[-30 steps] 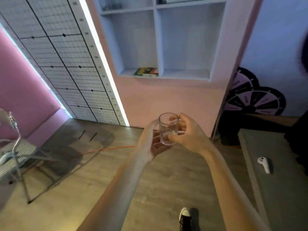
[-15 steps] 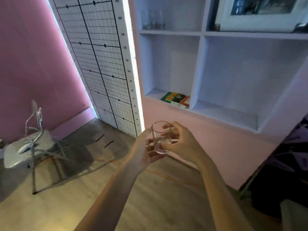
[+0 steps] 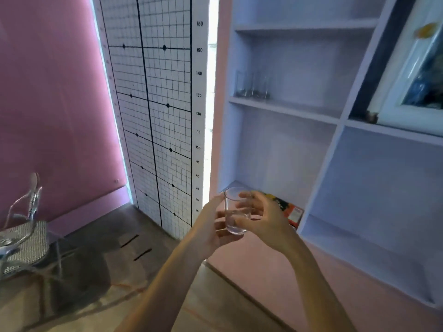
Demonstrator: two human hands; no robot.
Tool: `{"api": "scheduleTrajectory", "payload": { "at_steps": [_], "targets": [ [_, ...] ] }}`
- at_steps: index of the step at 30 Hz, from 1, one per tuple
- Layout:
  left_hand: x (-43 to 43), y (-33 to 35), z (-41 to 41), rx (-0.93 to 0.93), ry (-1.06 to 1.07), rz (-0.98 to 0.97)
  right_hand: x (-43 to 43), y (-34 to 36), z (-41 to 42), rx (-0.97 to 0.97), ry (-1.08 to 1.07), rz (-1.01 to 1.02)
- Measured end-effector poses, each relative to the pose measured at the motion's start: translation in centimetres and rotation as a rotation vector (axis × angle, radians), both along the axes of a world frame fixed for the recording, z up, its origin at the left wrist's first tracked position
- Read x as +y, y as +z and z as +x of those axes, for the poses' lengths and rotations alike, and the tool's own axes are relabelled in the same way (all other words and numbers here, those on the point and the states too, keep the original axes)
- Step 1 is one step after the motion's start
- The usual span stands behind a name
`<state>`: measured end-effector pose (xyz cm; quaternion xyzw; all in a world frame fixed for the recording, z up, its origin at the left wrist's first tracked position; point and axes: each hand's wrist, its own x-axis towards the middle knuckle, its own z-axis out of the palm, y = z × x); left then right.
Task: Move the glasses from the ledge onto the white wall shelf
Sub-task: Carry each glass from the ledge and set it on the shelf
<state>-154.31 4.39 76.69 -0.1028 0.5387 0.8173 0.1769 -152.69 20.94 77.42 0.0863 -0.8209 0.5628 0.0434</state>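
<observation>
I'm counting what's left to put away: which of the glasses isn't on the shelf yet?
The clear glass held upright between the left hand and right hand. The other glasses already stand on the white wall shelf.

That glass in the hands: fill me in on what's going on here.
A person holds a clear glass upright in both hands, left hand and right hand, in front of the white wall shelf. More glasses already stand in the compartment above. A colourful book lies in the lower one. This glass is not yet placed.
</observation>
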Motion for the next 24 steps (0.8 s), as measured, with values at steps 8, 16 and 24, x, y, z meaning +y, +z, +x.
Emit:
{"api": "scheduleTrajectory", "payload": {
  "at_steps": [8,16,24],
  "targets": [
    [-2.4,5.6,-13.6,0.061,-0.157,-0.019,-2.6,3.7,-12.3,0.120,-0.157,-0.027],
    [-0.7,11.8,-23.4,0.125,-0.228,-0.012,-1.6,9.1,-20.8,0.277,-0.258,0.063],
    [2.6,18.3,-29.8,0.169,-0.177,0.083,2.3,16.7,-30.6,0.505,-0.467,-0.088]
  ]
}}
